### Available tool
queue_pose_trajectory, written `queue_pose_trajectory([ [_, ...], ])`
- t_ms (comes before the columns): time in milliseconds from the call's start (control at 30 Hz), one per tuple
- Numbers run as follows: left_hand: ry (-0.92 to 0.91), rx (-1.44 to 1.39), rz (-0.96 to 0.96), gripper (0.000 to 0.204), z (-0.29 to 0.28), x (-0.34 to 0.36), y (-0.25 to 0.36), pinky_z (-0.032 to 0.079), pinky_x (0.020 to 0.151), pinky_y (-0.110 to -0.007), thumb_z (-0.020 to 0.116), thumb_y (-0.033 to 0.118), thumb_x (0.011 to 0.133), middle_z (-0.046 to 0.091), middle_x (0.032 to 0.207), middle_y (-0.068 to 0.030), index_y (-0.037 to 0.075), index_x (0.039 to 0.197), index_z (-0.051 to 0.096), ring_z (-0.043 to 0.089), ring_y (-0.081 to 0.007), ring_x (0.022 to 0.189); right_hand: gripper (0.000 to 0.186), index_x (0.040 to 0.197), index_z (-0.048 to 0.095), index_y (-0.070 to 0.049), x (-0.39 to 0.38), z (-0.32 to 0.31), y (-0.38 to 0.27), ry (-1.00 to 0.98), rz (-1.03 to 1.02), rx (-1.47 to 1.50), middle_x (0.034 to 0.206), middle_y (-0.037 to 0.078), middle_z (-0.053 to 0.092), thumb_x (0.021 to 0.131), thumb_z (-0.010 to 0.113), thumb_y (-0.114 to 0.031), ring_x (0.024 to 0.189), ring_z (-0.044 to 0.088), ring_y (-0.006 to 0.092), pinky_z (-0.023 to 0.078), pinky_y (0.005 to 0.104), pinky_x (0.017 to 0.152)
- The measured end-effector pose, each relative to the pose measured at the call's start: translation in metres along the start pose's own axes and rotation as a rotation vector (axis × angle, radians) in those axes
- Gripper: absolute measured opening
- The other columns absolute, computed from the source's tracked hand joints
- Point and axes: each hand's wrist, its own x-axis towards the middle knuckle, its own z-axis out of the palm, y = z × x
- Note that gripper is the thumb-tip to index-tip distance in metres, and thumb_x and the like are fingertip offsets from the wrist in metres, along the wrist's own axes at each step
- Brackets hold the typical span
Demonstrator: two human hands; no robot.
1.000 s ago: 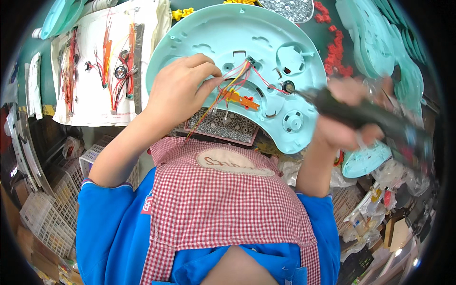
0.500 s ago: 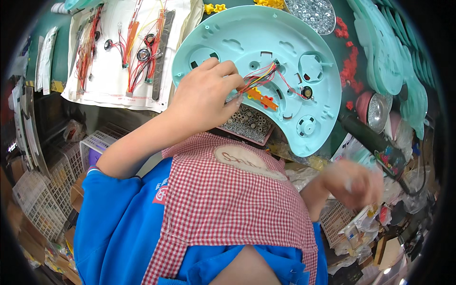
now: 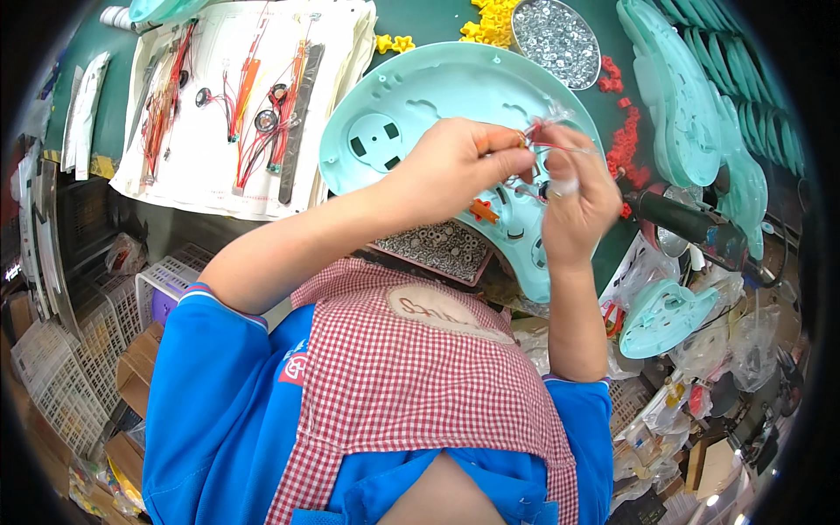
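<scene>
Far left: wire sets (image 3: 236,122), with small speakers among them, lie on a white sheet (image 3: 206,186), fitted to nothing. Right of them, on the green bench (image 3: 615,28), the turquoise shell (image 3: 464,85) lies hollow side up beneath my hands. I judge the work on it partway along.

In the shell's left part, I find no part seated in the round recess (image 3: 374,140). My left hand (image 3: 451,171) is over the middle, thumb and forefinger pinching thin wires (image 3: 560,147). Just below, an orange strip (image 3: 485,212) lies in the shell; I count that as placed. The wires are lifted clear, so I enter them as unsettled. My right hand (image 3: 579,201) meets the left there, fingers curled and close together (too blurred to tell whether they grip anything). No fastening can be confirmed from here. Loose screws (image 3: 556,44) and red parts (image 3: 626,144) lie along the shell's right side, and a dark power driver (image 3: 691,223) is well out of my fingers.

Condition of the shell: left half smooth, evenly coloured, moulded with posts and shallow outlines, no damage visible; right half largely covered by my hands, hence not passed; lower right tip rounded, its outer edge sound where it shows.
</scene>
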Motion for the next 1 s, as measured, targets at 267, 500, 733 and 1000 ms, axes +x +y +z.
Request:
queue_pose_trajectory([
  [267, -0.203, 0.202, -0.142, 0.028, -0.014, 0.004, 0.017, 0.045, 0.062, -0.026, 0.061, 0.029, 0.094, 0.062, 0.074, -0.0003, 0.004, 0.084, 0.067, 0.056, -0.0094, 0.069, 0.044, 0.098, 0.076, -0.011, 0.016, -0.013, 0.033, -0.064, -0.686, -0.594, 0.095, 0.004, 0.060, 0.056, 0.069, 0.001, 0.081, 0.060, 0.0194, 0.050, 0.0307, 0.066],
  [500, 0.200, 1.109, 0.473, 0.014, -0.038, -0.005, 0.001, 0.052, 0.063, -0.036, 0.072, 0.013, 0.076, 0.065, 0.085, -0.0060, 0.007, 0.087, 0.068, 0.064, -0.0266, 0.073, 0.036, 0.096, 0.071, 0.002, 0.003, 0.009, 0.021, -0.288, 0.117, 0.081, 0.094, 0.012, 0.070, 0.072, 0.049, 0.018, 0.087, 0.068, 0.0198, 0.054, 0.0288, 0.078],
  [733, 0.173, 1.142, 0.386, 0.010, -0.041, -0.011, -0.005, 0.052, 0.064, -0.037, 0.072, 0.018, 0.075, 0.063, 0.078, -0.0041, 0.009, 0.081, 0.070, 0.064, -0.0259, 0.074, 0.026, 0.096, 0.071, 0.002, 0.002, 0.018, 0.012, -0.370, 0.290, 0.047, 0.090, 0.010, 0.070, 0.074, 0.059, 0.010, 0.081, 0.068, 0.0161, 0.055, 0.0279, 0.073],
  [1000, 0.106, 1.159, 0.249, 0.026, -0.044, -0.020, -0.013, 0.052, 0.073, -0.038, 0.076, 0.028, 0.073, 0.065, 0.089, -0.0047, 0.009, 0.089, 0.070, 0.064, -0.0248, 0.088, 0.018, 0.092, 0.070, 0.000, -0.002, 0.022, 0.017, -0.406, 0.538, 0.010, 0.083, 0.008, 0.069, 0.075, 0.067, 0.004, 0.073, 0.067, 0.0167, 0.053, 0.0287, 0.067],
])
